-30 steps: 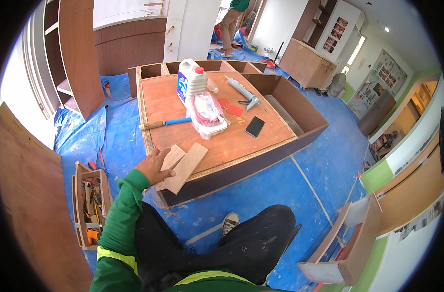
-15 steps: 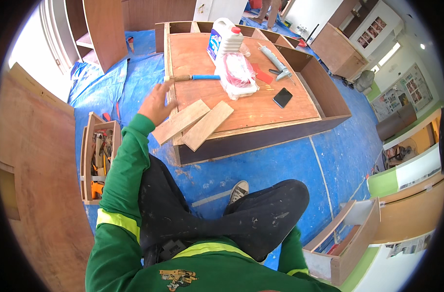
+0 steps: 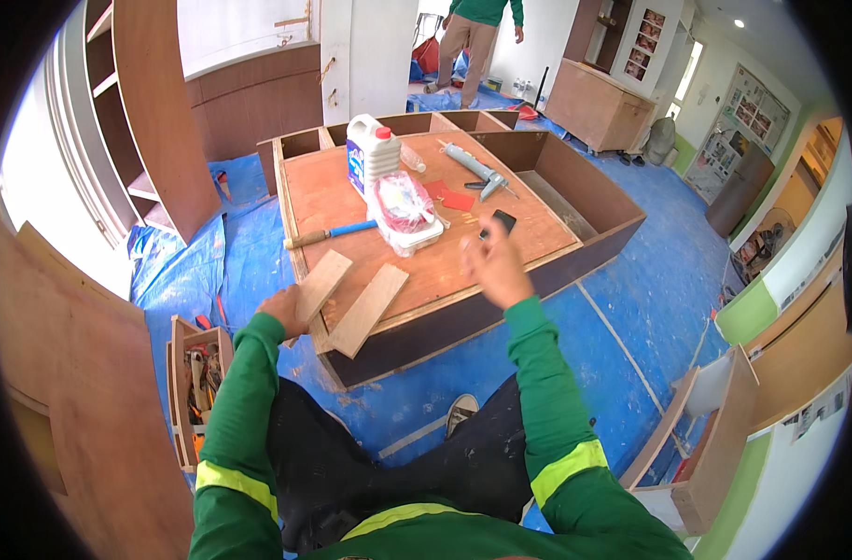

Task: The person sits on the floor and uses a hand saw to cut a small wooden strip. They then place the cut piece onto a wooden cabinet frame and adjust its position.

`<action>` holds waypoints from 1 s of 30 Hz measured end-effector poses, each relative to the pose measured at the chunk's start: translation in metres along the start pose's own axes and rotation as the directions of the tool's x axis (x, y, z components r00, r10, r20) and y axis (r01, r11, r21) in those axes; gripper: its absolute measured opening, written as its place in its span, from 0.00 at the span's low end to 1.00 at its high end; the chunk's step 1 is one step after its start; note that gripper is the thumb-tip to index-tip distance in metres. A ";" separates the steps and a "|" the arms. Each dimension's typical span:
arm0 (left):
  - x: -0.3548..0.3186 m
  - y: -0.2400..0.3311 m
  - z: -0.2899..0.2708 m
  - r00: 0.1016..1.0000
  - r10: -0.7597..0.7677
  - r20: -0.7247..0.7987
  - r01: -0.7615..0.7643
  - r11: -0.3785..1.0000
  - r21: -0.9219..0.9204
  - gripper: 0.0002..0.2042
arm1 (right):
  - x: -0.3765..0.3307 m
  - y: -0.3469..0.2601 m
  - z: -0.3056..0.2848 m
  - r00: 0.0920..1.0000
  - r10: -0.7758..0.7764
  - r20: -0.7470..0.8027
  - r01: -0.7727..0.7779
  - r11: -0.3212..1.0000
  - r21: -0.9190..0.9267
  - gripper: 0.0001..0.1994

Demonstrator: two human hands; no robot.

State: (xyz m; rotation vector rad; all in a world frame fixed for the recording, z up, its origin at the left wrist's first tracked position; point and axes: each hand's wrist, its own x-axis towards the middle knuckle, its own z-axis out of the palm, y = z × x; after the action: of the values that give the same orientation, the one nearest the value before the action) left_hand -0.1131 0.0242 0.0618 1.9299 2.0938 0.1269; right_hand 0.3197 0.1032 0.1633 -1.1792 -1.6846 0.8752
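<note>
Since the earlier frame your right hand (image 3: 493,266) has come up into view over the plywood panel (image 3: 351,191), near the black phone (image 3: 502,222), while your left hand (image 3: 284,310) has stayed at the near end of the left of the 2 wooden offcuts (image 3: 321,285). That left hand looks closed around the offcut's end, though the fingertips are hidden under the wood, so you cannot tell how firm the hold is. Your right hand hangs free with its fingers loosely curled and a little apart, touching nothing. The second offcut (image 3: 370,308) lies just beside the first, both overhanging the panel's near edge. To handle the strip well, bring your right hand to its far end before lifting, so it stays level and does not nudge its neighbour off. Keep clear of the blue-handled chisel (image 3: 328,233) and the white glue jug (image 3: 370,154) beyond.
</note>
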 end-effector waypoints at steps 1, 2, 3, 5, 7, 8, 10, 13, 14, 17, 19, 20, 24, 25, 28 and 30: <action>-0.010 -0.001 -0.002 0.996 -0.004 -0.088 0.000 0.999 -0.043 0.46 | -0.006 0.005 0.006 0.998 -0.045 0.050 0.053 0.984 -0.171 0.35; -0.016 0.003 -0.003 0.992 0.028 -0.125 -0.038 0.996 -0.083 0.47 | -0.010 0.010 0.010 0.991 -0.080 0.105 0.111 0.936 -0.334 0.36; -0.022 0.009 -0.004 0.984 0.051 -0.170 -0.073 0.989 -0.126 0.47 | -0.011 0.010 0.015 0.979 -0.113 0.170 0.183 0.855 -0.486 0.37; -0.011 0.033 0.000 0.970 0.130 -0.203 -0.167 0.970 -0.177 0.50 | -0.008 0.015 0.014 0.987 -0.086 0.139 0.135 0.910 -0.392 0.38; 0.000 0.051 0.021 0.968 0.202 -0.148 -0.227 0.958 -0.177 0.55 | -0.005 0.010 0.020 0.990 -0.047 0.135 0.094 0.924 -0.370 0.38; -0.001 0.071 0.029 0.981 0.173 -0.087 -0.181 0.979 -0.098 0.58 | -0.006 0.004 0.021 0.991 -0.024 0.133 0.076 0.912 -0.404 0.38; 0.001 0.114 0.036 0.994 0.105 0.020 -0.107 0.991 0.081 0.63 | -0.004 -0.001 0.028 0.989 -0.015 0.149 0.079 0.898 -0.433 0.38; 0.007 0.133 0.048 0.988 0.058 0.145 -0.097 0.955 0.281 0.67 | -0.004 -0.006 0.043 0.977 -0.049 0.208 0.140 0.884 -0.446 0.37; 0.012 0.133 0.048 0.988 0.066 0.140 -0.101 0.958 0.267 0.67 | -0.005 -0.011 0.048 0.971 -0.064 0.229 0.165 0.874 -0.457 0.37; 0.025 0.115 0.047 0.978 0.106 0.178 -0.142 0.970 0.200 0.67 | -0.014 -0.027 0.050 0.959 -0.114 0.259 0.208 0.906 -0.370 0.34; 0.034 0.099 0.034 0.955 0.188 0.227 -0.214 0.972 0.096 0.67 | -0.019 -0.028 0.045 0.969 -0.104 0.225 0.154 0.963 -0.220 0.31; 0.047 0.085 0.038 0.947 0.228 0.225 -0.259 0.959 0.118 0.66 | -0.022 -0.023 0.041 0.978 -0.070 0.199 0.093 0.990 -0.109 0.30; 0.074 0.057 0.024 0.938 0.255 0.234 -0.299 0.938 0.176 0.64 | -0.027 -0.014 0.018 0.987 -0.006 0.160 0.030 0.988 -0.148 0.28; 0.077 0.053 0.026 0.943 0.254 0.214 -0.292 0.941 0.173 0.64 | -0.028 -0.014 0.013 0.988 0.009 0.151 0.019 0.982 -0.187 0.27; 0.081 0.053 0.031 0.952 0.257 0.163 -0.282 0.947 0.153 0.62 | -0.030 0.009 0.009 0.974 -0.041 0.222 0.120 0.928 -0.354 0.27; 0.077 0.051 0.033 0.959 0.249 0.139 -0.266 0.955 0.128 0.62 | -0.035 0.004 0.007 0.928 0.087 0.363 0.105 0.872 -0.479 0.27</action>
State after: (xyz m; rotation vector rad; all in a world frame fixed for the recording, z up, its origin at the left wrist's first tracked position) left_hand -0.0601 0.1010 0.0321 2.2313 1.8106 -0.0908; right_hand 0.3206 0.0703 0.1483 -1.3956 -2.3251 0.7124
